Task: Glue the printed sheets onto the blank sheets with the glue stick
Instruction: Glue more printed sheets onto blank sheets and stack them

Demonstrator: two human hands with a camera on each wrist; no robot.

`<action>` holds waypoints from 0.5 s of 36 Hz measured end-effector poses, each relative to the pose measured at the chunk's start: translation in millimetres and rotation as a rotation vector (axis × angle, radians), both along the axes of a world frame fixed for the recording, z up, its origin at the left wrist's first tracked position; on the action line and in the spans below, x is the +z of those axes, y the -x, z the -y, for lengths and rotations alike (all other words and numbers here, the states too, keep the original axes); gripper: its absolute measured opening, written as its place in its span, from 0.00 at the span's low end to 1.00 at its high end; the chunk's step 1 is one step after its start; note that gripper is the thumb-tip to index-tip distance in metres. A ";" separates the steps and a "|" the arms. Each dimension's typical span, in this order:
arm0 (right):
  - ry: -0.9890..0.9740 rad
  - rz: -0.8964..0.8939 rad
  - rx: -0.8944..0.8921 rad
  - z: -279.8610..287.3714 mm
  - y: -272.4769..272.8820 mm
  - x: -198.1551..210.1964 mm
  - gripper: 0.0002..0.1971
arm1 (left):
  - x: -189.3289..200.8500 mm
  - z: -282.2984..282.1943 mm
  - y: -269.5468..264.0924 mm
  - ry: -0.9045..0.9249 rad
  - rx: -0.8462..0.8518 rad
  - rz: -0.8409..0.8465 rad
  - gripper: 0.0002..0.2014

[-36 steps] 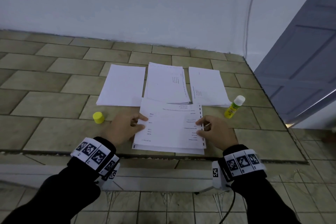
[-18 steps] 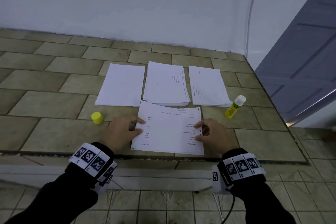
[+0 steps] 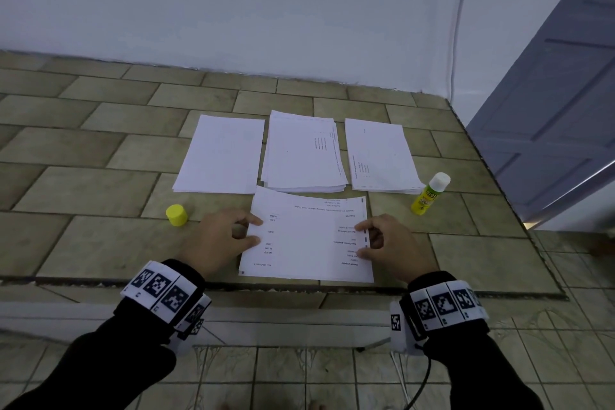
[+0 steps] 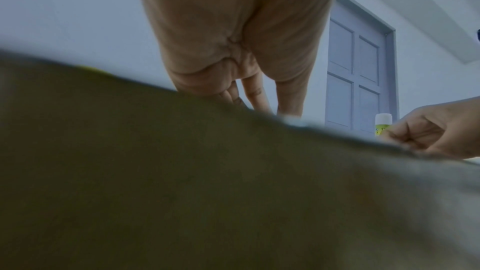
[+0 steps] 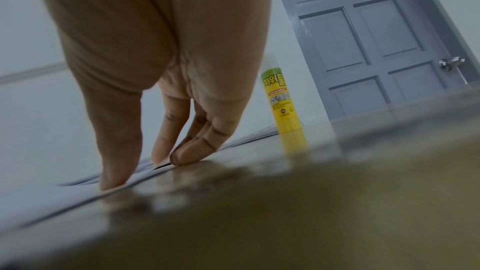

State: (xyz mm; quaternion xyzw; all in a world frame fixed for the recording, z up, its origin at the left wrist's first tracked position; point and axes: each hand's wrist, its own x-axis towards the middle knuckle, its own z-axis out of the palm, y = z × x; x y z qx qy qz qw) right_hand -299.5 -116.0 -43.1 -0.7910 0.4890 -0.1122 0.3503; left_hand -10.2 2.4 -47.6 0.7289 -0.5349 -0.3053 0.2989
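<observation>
My left hand (image 3: 222,238) and right hand (image 3: 392,243) pressed flat fingertips on the printed sheet (image 3: 307,238), long axis pointing away from me. Glue stick (image 3: 429,194) stood upright, uncapped.

Counts on the desk
Three paper stacks (image 3: 222,154) (image 3: 303,151) (image 3: 380,155), one printed sheet (image 3: 307,236) at the near edge, one glue stick (image 3: 429,194), one yellow cap (image 3: 176,215), two hands (image 3: 218,241) (image 3: 393,242).

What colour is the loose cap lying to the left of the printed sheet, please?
The cap is plain yellow, seen best in the head view.

Pale wall (image 3: 233,3) behind beige tiled floor (image 3: 83,183) — grey panelled door (image 3: 545,116) at right.
</observation>
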 end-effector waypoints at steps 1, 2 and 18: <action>-0.001 0.004 -0.002 -0.1 0.1 -0.1 0.19 | -0.5 0.0 -0.2 0.001 -0.001 0.005 0.14; -0.004 0.007 -0.003 0.0 0.4 -0.4 0.20 | -1.2 -0.1 -0.5 0.000 0.000 0.011 0.14; 0.021 -0.009 0.014 0.7 0.9 -2.0 0.20 | 0.2 -2.4 1.9 0.022 -0.013 0.064 0.14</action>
